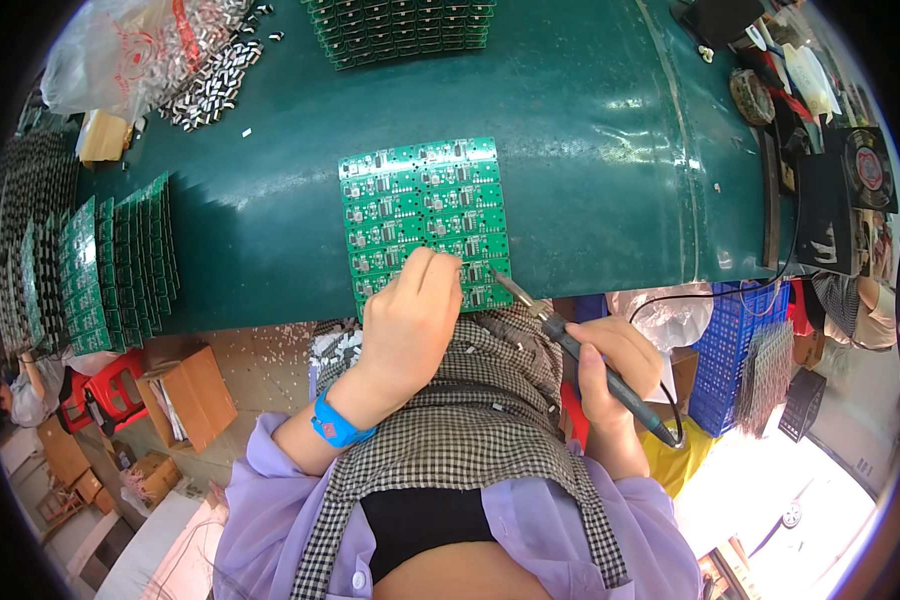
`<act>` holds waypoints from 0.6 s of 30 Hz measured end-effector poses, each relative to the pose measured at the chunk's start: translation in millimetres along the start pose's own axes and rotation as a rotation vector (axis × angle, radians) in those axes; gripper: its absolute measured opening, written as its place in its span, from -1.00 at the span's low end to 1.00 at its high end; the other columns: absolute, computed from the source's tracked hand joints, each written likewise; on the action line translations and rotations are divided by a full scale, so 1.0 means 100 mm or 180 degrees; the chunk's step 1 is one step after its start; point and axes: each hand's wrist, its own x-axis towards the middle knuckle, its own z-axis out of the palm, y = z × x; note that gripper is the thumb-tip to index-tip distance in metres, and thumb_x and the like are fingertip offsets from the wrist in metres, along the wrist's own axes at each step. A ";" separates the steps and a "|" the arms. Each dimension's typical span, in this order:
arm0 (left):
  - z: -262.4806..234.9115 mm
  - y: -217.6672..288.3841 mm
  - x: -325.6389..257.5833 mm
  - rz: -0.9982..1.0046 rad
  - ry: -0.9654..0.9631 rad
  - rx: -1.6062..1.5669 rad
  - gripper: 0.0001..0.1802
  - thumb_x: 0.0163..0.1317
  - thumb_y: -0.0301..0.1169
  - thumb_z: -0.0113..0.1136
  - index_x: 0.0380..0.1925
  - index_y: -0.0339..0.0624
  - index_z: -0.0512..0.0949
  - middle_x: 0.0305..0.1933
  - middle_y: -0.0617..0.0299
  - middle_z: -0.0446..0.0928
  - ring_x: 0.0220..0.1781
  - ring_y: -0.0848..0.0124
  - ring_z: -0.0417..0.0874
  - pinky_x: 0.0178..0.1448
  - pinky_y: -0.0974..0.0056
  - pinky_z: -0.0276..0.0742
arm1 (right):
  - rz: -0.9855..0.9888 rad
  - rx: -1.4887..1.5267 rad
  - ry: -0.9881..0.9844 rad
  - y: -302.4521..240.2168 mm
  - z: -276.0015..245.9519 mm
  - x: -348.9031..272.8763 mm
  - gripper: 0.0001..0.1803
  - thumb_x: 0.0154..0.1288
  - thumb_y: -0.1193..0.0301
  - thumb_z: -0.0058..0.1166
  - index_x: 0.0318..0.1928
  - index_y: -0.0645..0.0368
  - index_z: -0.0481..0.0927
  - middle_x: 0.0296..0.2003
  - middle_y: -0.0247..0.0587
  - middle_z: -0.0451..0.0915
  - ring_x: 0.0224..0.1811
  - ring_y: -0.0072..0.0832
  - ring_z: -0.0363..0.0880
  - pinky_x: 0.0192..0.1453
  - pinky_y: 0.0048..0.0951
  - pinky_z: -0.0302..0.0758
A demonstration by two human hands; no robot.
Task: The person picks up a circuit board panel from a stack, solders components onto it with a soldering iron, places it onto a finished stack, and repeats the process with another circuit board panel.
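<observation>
A green panel of circuit boards (382, 212) lies flat on the green table, close to its near edge. My right hand (615, 365) grips a soldering iron (570, 340) like a pen, its metal tip touching or just above the panel's lower right part. Over the panel's near middle, my left hand (410, 315) is closed with the fingertips pressed together at the boards. Whatever those fingertips pinch, if anything, is hidden. A blue band is round the left wrist.
More circuit panels stand upright in rows at the left (120, 265), and a stack of panels (400, 30) sits at the far side. Small black-and-white parts (210, 90) lie loose beside a plastic bag (110, 60). The iron's black cable (710, 294) runs right, above a blue crate (730, 360).
</observation>
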 end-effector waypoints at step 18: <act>0.00 0.02 -0.19 0.0256 -0.0011 -0.0115 -0.85 0.08 -0.65 0.22 -0.34 -0.30 0.49 -0.42 0.11 0.53 -0.50 0.26 0.58 -0.44 0.25 0.46 | -0.0478 -0.0003 0.0255 0.10 0.10 -0.20 -0.85 -0.06 0.55 0.09 -0.40 0.30 0.64 -0.59 -0.15 0.59 -0.67 -0.34 0.55 -0.58 -0.43 0.46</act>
